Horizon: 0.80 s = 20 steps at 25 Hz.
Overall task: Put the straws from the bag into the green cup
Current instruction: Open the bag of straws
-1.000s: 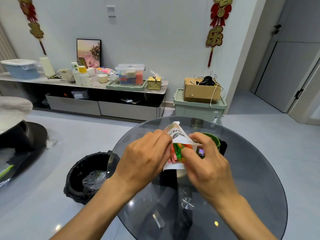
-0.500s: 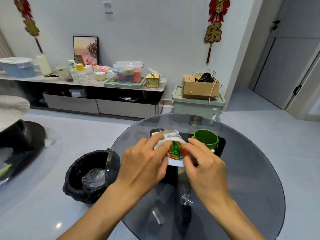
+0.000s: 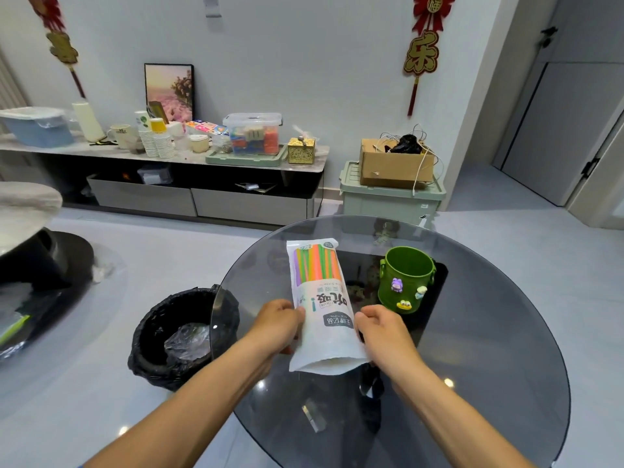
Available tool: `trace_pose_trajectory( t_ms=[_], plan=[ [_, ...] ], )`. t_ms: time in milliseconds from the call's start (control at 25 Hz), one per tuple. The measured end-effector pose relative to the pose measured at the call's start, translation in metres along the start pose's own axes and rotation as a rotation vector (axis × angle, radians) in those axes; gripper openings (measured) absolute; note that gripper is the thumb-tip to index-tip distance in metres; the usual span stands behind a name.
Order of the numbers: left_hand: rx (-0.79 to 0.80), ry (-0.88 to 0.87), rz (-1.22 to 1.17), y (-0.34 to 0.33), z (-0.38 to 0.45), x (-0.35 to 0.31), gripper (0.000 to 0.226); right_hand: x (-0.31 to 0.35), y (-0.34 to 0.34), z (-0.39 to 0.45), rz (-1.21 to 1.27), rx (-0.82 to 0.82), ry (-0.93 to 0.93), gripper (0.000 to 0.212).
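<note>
Over the glass table we hold the bag of straws by its near end, left hand and right hand gripping its edges; the cup stands just right.

The hands have laid the bag out flat lengthwise on the table, uncovering the green cup.

Bag lies on table, left of cup.
</note>
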<state>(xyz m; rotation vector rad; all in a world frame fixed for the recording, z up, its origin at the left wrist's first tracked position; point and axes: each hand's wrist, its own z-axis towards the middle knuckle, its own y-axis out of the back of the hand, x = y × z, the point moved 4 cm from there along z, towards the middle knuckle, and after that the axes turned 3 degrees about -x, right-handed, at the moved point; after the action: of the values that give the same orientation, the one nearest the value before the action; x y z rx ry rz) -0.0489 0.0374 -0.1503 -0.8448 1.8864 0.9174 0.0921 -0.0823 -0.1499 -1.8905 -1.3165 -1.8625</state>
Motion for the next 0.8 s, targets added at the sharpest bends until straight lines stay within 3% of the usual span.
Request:
trace_pose_trajectory(
  t_ms=[280,560,800],
  plan=[
    [0.013,0.071,-0.310,0.000,-0.007,-0.011,0.017,0.010,0.002,0.004,0.226,0.015,-0.100,0.014],
    [0.079,-0.387,-0.653,0.008,-0.028,-0.067,0.015,0.051,0.028,-0.003,0.525,-0.099,0.241,0.013],
    [0.067,-0.523,-0.580,0.003,-0.029,-0.075,0.014,0.062,0.035,-0.007,0.508,-0.114,0.316,0.010]
  ],
)
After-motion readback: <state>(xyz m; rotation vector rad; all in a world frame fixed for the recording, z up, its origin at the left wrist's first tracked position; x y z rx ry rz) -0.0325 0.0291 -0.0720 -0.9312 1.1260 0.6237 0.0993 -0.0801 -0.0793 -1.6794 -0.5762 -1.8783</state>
